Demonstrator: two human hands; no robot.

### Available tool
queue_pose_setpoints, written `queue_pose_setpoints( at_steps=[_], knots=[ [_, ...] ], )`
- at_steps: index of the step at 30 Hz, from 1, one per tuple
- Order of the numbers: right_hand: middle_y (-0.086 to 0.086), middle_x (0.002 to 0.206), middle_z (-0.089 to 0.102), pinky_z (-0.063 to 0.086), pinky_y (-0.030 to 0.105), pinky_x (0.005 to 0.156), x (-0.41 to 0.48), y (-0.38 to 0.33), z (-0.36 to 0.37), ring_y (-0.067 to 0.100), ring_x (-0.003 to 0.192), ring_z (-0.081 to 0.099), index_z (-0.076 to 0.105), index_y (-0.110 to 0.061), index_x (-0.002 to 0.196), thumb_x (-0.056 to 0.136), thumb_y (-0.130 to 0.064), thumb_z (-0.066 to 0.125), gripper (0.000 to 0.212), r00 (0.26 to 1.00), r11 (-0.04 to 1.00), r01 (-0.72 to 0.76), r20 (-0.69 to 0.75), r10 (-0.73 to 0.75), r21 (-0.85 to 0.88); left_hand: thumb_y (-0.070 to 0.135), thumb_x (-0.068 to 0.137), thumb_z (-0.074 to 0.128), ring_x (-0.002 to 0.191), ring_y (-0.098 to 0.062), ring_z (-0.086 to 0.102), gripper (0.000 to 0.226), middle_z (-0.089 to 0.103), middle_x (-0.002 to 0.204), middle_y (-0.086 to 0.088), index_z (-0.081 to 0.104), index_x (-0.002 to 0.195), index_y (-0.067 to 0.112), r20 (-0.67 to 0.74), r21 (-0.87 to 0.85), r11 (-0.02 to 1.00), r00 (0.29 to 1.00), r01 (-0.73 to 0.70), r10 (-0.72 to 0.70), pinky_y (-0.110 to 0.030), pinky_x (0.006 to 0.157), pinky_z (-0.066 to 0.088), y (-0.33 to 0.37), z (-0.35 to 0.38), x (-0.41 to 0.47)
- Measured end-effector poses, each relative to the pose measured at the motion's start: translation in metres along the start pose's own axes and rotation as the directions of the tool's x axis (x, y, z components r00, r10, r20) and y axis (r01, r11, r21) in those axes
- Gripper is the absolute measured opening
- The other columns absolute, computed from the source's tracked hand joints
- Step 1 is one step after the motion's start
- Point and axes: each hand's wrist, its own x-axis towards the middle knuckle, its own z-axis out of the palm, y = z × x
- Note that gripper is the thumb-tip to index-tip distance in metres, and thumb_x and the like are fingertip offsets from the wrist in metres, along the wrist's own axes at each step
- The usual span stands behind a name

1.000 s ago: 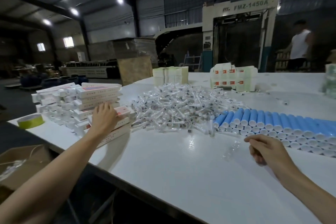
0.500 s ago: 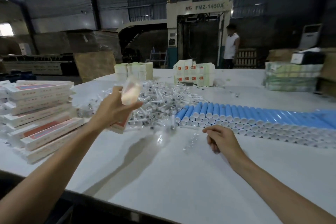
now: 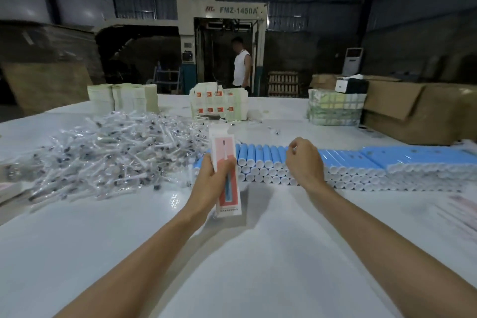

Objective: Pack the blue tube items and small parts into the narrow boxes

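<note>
My left hand [image 3: 207,184] grips a narrow white and pink box [image 3: 223,148] and holds it upright above the white table [image 3: 232,253]. The fingers of my right hand [image 3: 304,165] are curled, with nothing visible in them. It hovers just over the near end of a long stacked row of blue tubes with white caps [image 3: 348,161]. Small parts in clear wrappers [image 3: 111,152] lie in a big loose pile to the left of the box.
Stacks of flat cartons [image 3: 121,98], red-marked cartons [image 3: 219,103] and a wrapped bundle [image 3: 335,108] stand at the table's far side. Brown cardboard boxes [image 3: 413,111] are at far right. More narrow boxes [image 3: 7,188] show at the left edge. A person [image 3: 241,64] stands by the machine.
My left hand took a narrow box from the stack at the left and brought it to the centre. My right hand lifted off the table to the tubes. The view swung right.
</note>
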Motion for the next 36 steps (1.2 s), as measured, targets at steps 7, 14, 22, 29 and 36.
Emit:
queue_pose_setpoints(
  at_steps=[7, 14, 22, 29, 36],
  knots=[
    [0.013, 0.127, 0.059, 0.04, 0.04, 0.092, 0.027, 0.02, 0.008, 0.031, 0.125, 0.047, 0.069, -0.007, 0.115, 0.103, -0.012, 0.044, 0.028, 0.984, 0.883, 0.056, 0.176, 0.03, -0.466, 0.052, 0.105, 0.061, 0.094, -0.001, 0.075, 0.018, 0.072, 0.103, 0.025, 0.051, 0.119, 0.046, -0.045, 0.02, 0.999, 0.999, -0.029, 0.03, -0.016, 0.065, 0.058, -0.002, -0.015, -0.003],
    [0.013, 0.111, 0.06, 0.035, 0.035, 0.072, 0.0, 0.02, 0.001, 0.032, 0.104, 0.055, 0.064, -0.007, 0.104, 0.101, -0.013, 0.053, 0.014, 0.983, 0.843, 0.145, 0.17, -0.065, -0.518, 0.048, 0.105, 0.062, 0.087, 0.002, 0.074, 0.022, 0.071, 0.093, 0.026, 0.051, 0.12, 0.036, -0.085, 0.006, 0.999, 0.996, -0.034, 0.034, -0.009, 0.058, 0.055, 0.001, -0.015, 0.003],
    [0.002, 0.072, 0.037, 0.026, 0.032, 0.053, -0.004, 0.024, -0.019, 0.023, 0.065, 0.042, 0.035, -0.013, 0.082, 0.101, -0.015, 0.057, 0.029, 0.924, 0.978, -0.151, 0.331, 0.19, -0.141, 0.039, 0.099, 0.074, 0.1, -0.01, 0.077, 0.038, 0.069, 0.121, 0.005, 0.05, 0.129, 0.041, 0.059, 0.021, 0.999, 0.997, -0.045, 0.044, -0.026, 0.074, 0.062, 0.01, -0.013, -0.007],
    [0.016, 0.076, 0.073, 0.053, 0.024, 0.047, -0.012, 0.01, -0.07, 0.015, 0.055, 0.069, 0.058, 0.011, 0.126, 0.107, -0.018, 0.061, 0.035, 0.884, 0.669, -0.434, 0.426, 0.19, 0.603, 0.04, 0.087, 0.087, 0.111, 0.009, 0.068, 0.096, 0.061, 0.126, 0.023, 0.024, 0.154, 0.067, 0.166, 0.043, 0.986, 0.974, -0.164, 0.154, -0.023, 0.072, 0.064, 0.016, -0.015, -0.006],
    [0.023, 0.114, 0.075, 0.062, 0.043, 0.091, -0.024, -0.083, -0.082, 0.037, 0.111, 0.073, 0.062, 0.005, 0.118, 0.104, -0.015, 0.064, 0.025, 0.919, 0.265, -0.25, 0.314, -0.239, 0.931, 0.037, 0.082, 0.093, 0.119, -0.009, 0.068, 0.084, 0.073, 0.118, 0.018, 0.034, 0.143, 0.044, 0.205, 0.05, 0.978, 0.961, -0.201, 0.187, -0.031, 0.08, 0.065, 0.018, -0.015, -0.003]
  ],
)
